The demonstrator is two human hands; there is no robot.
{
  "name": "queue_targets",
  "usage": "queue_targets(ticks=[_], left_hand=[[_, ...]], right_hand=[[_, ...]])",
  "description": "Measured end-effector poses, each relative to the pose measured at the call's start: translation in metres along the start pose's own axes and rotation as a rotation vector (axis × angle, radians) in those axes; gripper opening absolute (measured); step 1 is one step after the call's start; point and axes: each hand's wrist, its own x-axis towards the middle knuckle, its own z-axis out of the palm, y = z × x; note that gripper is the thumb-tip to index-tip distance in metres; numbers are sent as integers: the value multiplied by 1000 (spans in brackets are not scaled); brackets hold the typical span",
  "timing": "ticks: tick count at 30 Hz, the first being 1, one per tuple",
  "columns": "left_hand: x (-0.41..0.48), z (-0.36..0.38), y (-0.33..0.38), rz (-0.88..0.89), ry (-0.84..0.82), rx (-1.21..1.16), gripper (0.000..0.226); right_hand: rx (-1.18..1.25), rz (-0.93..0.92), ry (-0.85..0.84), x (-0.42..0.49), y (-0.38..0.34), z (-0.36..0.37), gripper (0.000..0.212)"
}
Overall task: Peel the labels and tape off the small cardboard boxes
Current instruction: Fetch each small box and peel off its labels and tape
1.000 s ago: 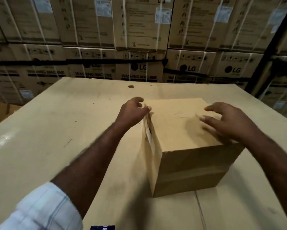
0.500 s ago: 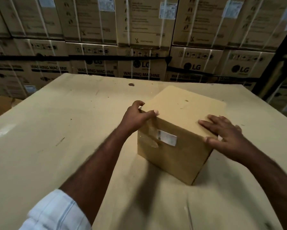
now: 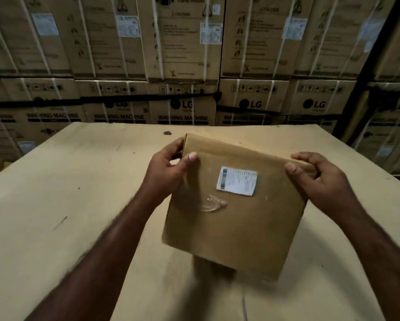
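I note the box tilted over the table, its label and tape facing me. Left hand and right hand each grip an upper corner. It looks light and stiff to me; I would start at a label corner.

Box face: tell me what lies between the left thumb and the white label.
Head view: bare cardboard between left hand and label; crumpled tape sits lower on the box.
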Motion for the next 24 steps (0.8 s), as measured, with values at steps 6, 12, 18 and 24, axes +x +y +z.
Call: queue_targets(ticks=[6,12,18,24], left_hand=[[17,14,55,67,-61,9,39],[0,36,49,54,-13,32,36],[0,45,55,79,19,138,39],[-2,45,52,107,54,213,42]], right_hand=[[45,115,6,15,-16,-34,44],[-197,83,137,11,4,-17,39],[-200,-432,260,10,-32,27,31],[-341,-577,120,9,-55,74,42]])
